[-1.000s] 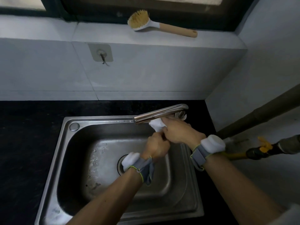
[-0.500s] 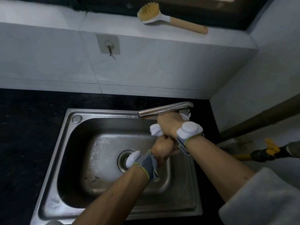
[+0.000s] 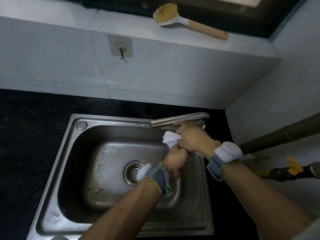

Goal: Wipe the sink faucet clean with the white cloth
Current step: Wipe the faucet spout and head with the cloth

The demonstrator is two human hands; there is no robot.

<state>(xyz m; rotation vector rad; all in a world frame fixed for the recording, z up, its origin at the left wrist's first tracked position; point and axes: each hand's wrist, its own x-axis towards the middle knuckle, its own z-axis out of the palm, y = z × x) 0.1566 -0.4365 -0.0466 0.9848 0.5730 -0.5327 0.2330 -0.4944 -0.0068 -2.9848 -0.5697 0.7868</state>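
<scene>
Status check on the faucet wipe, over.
Both hands closed on the white cloth: right hand up under the faucet, left hand gripping below. Cloth bunched just under the spout. Nothing in the way.

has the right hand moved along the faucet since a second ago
Cannot tell for sure. The camera shifted, but against the faucet the right hand stays just under the spout near its base, gripping the white cloth.

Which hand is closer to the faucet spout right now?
Right. The right hand sits just under the faucet spout, pressing the white cloth by it; the left hand is lower, over the basin.
</scene>
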